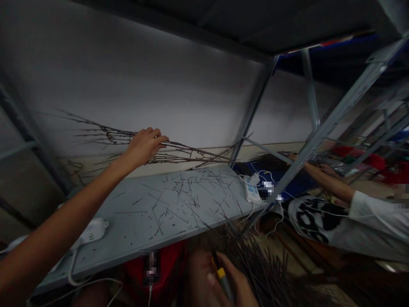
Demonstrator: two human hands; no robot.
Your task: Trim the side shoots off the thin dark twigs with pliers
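Note:
My left hand (145, 144) is closed around a bundle of thin dark twigs (191, 150), held roughly level above the back of a grey metal shelf (134, 230). The twigs reach out on both sides of the hand, with their ends near the wall on the left and the shelf post on the right. Low in the view, my right hand (238, 281) is wrapped around a hand tool (223, 277) with a grey handle and a yellow band. Its dark tip points up and is too blurred to name the kind. Short cut twig pieces (188, 192) lie scattered over the shelf.
A large heap of twigs (265, 264) is to the right of my right hand. A white power strip (252, 191) with cables sits at the shelf's right end, and a white adapter (94, 230) at the left. Beyond the metal post, another person's arm (332, 185) reaches toward more twigs.

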